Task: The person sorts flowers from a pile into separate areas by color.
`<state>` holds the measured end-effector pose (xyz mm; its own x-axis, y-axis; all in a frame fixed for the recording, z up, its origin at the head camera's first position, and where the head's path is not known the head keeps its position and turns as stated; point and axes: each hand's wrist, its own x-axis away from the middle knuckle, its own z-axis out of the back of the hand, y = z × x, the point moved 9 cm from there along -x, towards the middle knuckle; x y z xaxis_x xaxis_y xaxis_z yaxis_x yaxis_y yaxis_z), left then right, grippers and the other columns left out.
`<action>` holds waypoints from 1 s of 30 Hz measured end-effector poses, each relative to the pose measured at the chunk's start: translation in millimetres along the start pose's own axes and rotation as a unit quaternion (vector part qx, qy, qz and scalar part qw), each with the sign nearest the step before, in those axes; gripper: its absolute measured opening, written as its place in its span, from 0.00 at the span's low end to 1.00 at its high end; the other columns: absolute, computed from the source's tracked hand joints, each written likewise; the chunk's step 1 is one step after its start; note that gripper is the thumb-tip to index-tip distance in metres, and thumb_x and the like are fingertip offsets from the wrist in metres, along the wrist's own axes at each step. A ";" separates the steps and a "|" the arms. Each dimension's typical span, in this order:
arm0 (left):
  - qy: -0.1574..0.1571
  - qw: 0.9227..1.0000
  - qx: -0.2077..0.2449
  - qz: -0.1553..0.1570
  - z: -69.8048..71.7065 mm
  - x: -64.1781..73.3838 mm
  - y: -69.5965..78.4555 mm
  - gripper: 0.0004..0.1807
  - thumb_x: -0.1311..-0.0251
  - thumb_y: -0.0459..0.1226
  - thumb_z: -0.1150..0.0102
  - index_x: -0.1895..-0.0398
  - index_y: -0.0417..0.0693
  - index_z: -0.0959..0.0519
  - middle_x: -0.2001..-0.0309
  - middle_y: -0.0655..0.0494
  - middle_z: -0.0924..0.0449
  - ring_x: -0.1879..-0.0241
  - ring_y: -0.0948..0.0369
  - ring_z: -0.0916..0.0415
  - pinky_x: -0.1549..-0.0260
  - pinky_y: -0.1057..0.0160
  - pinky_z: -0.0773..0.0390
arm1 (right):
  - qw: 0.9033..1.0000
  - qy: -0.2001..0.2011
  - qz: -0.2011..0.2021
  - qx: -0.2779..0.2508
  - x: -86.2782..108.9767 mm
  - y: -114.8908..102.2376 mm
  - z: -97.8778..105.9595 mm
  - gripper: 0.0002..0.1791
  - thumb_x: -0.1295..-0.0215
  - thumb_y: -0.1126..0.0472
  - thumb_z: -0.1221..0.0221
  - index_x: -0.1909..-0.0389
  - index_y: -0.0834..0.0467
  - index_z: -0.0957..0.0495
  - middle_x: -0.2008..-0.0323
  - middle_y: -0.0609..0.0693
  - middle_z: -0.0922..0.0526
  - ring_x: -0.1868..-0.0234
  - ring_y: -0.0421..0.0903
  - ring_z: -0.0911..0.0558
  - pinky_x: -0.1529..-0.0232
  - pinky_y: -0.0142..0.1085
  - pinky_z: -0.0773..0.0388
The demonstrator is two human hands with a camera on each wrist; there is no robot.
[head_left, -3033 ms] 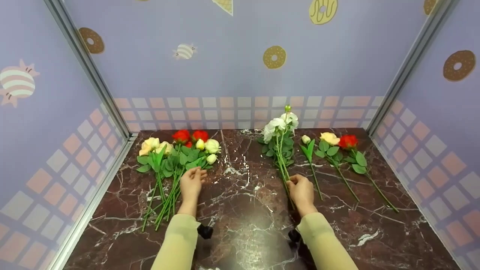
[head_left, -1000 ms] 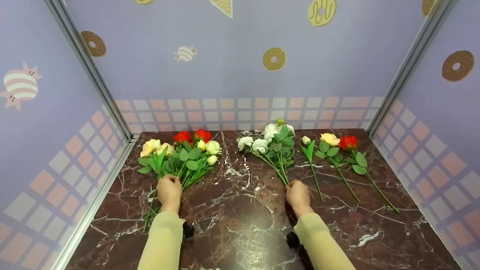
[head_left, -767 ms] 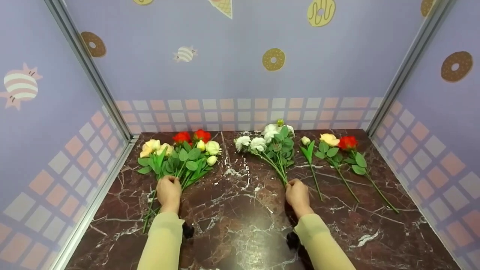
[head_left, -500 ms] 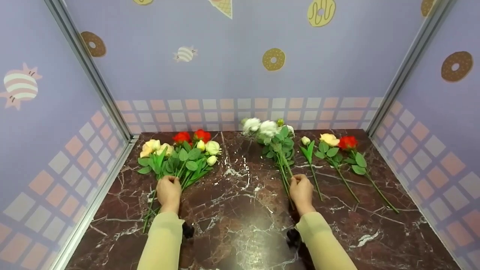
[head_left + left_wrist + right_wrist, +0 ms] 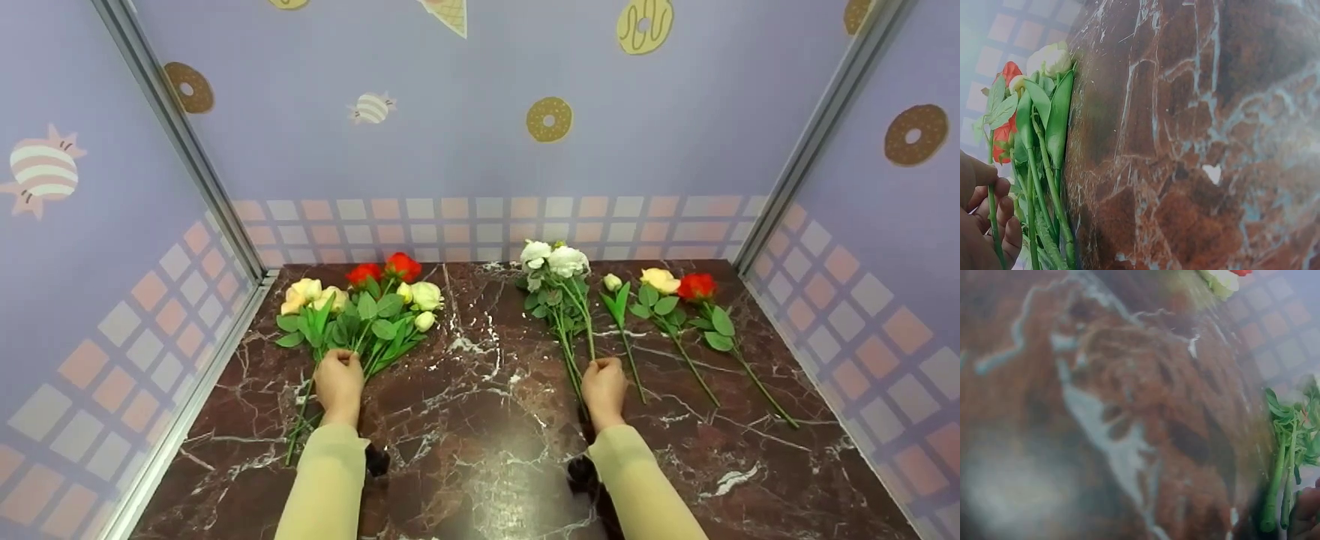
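Overlapping leaves [image 5: 385, 329] could snag, dragging other stems [image 5: 1055, 201] along.
Left hand [image 5: 339, 386] pinches a leafy stem [image 5: 992, 211] toward the bench's [image 5: 480, 420] far-left corner; right hand [image 5: 604, 390] pinches a white flower [image 5: 567, 262] by its stem, near the far edge.

Includes lilac walls [image 5: 465, 150] printed with doughnuts [image 5: 549, 105], striped sweets [image 5: 43, 169] and pale squares [image 5: 454, 208]; grey corner strips [image 5: 823, 124]; veined dark-red tabletop [image 5: 480, 420].
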<state>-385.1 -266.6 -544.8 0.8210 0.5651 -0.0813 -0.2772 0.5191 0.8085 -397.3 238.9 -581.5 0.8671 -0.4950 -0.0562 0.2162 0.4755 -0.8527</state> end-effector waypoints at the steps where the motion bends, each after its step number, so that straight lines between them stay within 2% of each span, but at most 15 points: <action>1: -0.002 1.000 0.001 0.002 -0.1 0.3 -0.1 0.13 0.26 0.38 0.45 0.49 0.38 0.19 0.52 0.36 0.16 0.53 0.41 0.19 0.53 0.42 0.22 | 1.000 -0.006 -0.002 0.007 0.4 1.0 -1.2 0.14 0.24 0.63 0.49 0.50 0.70 0.24 0.53 0.71 0.17 0.51 0.69 0.19 0.47 0.59 0.21; 4: -0.002 1.000 0.005 0.006 0.5 0.7 0.1 0.13 0.25 0.38 0.46 0.49 0.39 0.19 0.51 0.36 0.15 0.52 0.41 0.19 0.52 0.42 0.22 | 0.999 -0.022 0.001 0.040 1.3 1.4 -3.9 0.13 0.25 0.61 0.47 0.53 0.68 0.22 0.54 0.69 0.15 0.52 0.67 0.17 0.48 0.58 0.20; 10: -0.010 0.999 0.031 0.009 -1.2 0.1 3.5 0.14 0.24 0.36 0.46 0.45 0.36 0.19 0.51 0.35 0.14 0.51 0.41 0.16 0.51 0.45 0.18 | 0.993 -0.036 0.039 0.106 3.1 -5.0 -6.7 0.12 0.28 0.60 0.42 0.57 0.67 0.20 0.58 0.67 0.14 0.53 0.67 0.16 0.48 0.59 0.20; 14: -0.030 0.998 0.059 0.019 -4.8 0.5 7.1 0.18 0.23 0.35 0.47 0.38 0.35 0.21 0.49 0.35 0.14 0.51 0.42 0.14 0.51 0.47 0.15 | 0.993 -0.033 0.048 0.103 5.6 -6.2 -7.5 0.14 0.27 0.60 0.41 0.50 0.67 0.24 0.52 0.69 0.18 0.47 0.68 0.21 0.42 0.59 0.26; 17: -0.036 0.996 0.077 0.026 -6.3 0.9 10.2 0.19 0.23 0.35 0.48 0.36 0.35 0.22 0.48 0.35 0.14 0.53 0.44 0.12 0.55 0.51 0.13 | 0.994 -0.021 0.053 0.092 8.6 -7.1 -6.6 0.17 0.28 0.60 0.41 0.45 0.67 0.27 0.48 0.70 0.22 0.42 0.69 0.27 0.38 0.59 0.32; 22: -0.042 0.991 0.122 0.042 -9.3 4.8 17.9 0.18 0.22 0.37 0.48 0.37 0.36 0.21 0.50 0.36 0.13 0.57 0.48 0.12 0.60 0.57 0.12 | 0.994 0.012 0.084 0.074 16.4 -17.6 -2.1 0.17 0.30 0.62 0.41 0.45 0.66 0.27 0.47 0.69 0.23 0.44 0.68 0.29 0.41 0.58 0.31; 25: -0.051 0.983 0.168 0.051 -15.1 10.6 24.7 0.19 0.22 0.36 0.48 0.36 0.34 0.23 0.50 0.35 0.14 0.61 0.52 0.11 0.57 0.54 0.11 | 0.992 0.017 0.112 0.057 23.6 -28.8 -1.7 0.15 0.31 0.64 0.41 0.46 0.64 0.25 0.49 0.66 0.21 0.48 0.65 0.27 0.46 0.56 0.29; 27: -0.057 0.975 0.209 0.056 -20.0 15.7 29.8 0.19 0.22 0.35 0.48 0.36 0.32 0.24 0.49 0.33 0.14 0.66 0.56 0.11 0.57 0.53 0.10 | 0.991 0.012 0.129 0.043 29.6 -37.1 -2.6 0.14 0.31 0.64 0.41 0.47 0.64 0.23 0.52 0.64 0.20 0.50 0.63 0.26 0.48 0.55 0.27; 30: -0.069 0.953 0.285 0.070 -29.0 25.1 37.4 0.19 0.23 0.32 0.49 0.36 0.28 0.27 0.48 0.28 0.16 0.71 0.62 0.13 0.60 0.55 0.10 | 0.988 -0.009 0.152 0.016 39.4 -49.3 -6.1 0.12 0.31 0.66 0.41 0.48 0.63 0.22 0.57 0.61 0.18 0.56 0.59 0.21 0.54 0.52 0.22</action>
<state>-389.4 -214.4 -533.4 0.8650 0.4924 0.0966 -0.1047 -0.0112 0.9944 -376.6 191.5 -544.9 0.9024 -0.3125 -0.2968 -0.0409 0.6234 -0.7808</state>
